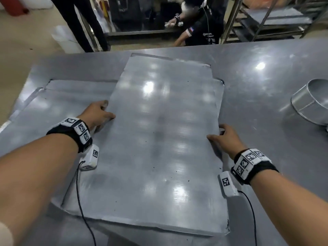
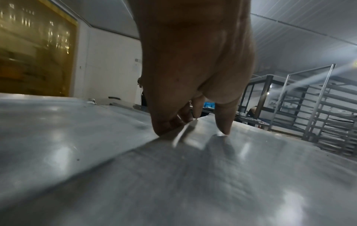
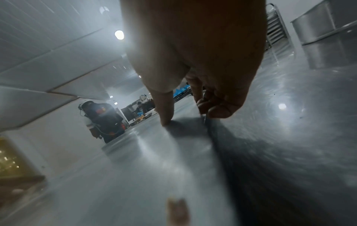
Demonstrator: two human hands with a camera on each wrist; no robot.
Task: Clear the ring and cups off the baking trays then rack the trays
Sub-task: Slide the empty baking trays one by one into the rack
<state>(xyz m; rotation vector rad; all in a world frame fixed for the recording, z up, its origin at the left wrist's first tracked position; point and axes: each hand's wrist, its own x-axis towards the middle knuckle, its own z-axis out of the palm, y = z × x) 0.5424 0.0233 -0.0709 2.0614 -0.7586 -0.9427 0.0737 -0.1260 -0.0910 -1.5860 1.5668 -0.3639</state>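
Trays on the steel tabletop (image 1: 266, 55) are bare now: the top tray (image 1: 159, 139) lies with its long axis running away from the person, overlapping a second tray (image 1: 62, 96) toward the tabletop's left edge. Both hands sit level at its long sides, the left hand (image 1: 98, 113) pinching the left rim, thumb on top, the right hand (image 1: 225, 137) clasping the right rim likewise. The metal ring (image 1: 312, 103) stands near the tabletop's right edge; lifting looks next, the rack (image 1: 276, 20) beyond the far right corner
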